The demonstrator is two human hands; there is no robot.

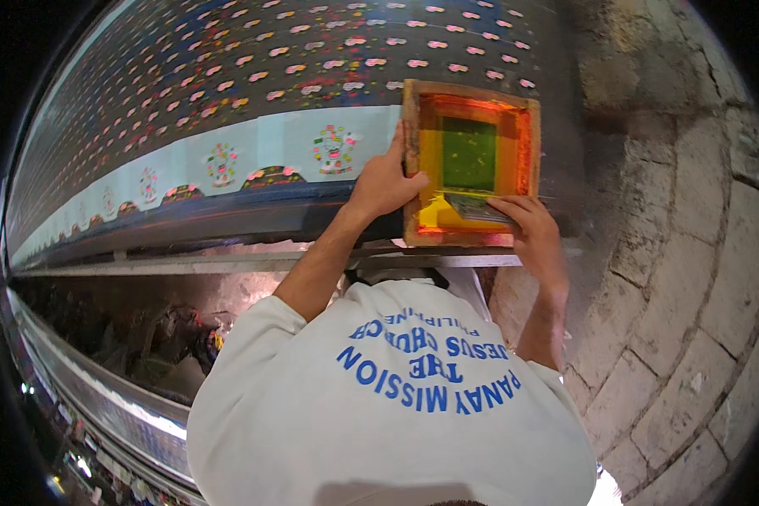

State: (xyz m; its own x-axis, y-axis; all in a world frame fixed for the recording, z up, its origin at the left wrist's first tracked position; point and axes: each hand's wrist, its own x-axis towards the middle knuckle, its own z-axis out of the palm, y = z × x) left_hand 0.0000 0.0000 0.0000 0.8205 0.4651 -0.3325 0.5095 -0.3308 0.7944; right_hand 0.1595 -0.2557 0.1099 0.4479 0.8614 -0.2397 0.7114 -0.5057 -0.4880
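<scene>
A wooden screen-printing frame (472, 91) lies at the right end of the long table, its inside orange and yellow with a green mesh window (470, 153) in the middle. My left hand (385, 181) grips the frame's left side, fingers along the outer edge and thumb over the top. Inside the frame's near end, my right hand (535, 236) is closed on a flat squeegee (474, 207), which lies slanted just below the green window. The squeegee's right end is hidden under my fingers. Pale blue fabric (299, 126) with colourful printed motifs runs leftward from the frame.
Behind the fabric, the dark tabletop (312, 59) carries rows of small pink and white prints. A metal rail (177, 266) runs along its near edge. A stone-block wall (666, 228) stands at right. Dark clutter (173, 333) and another long table (126, 413) lie at lower left.
</scene>
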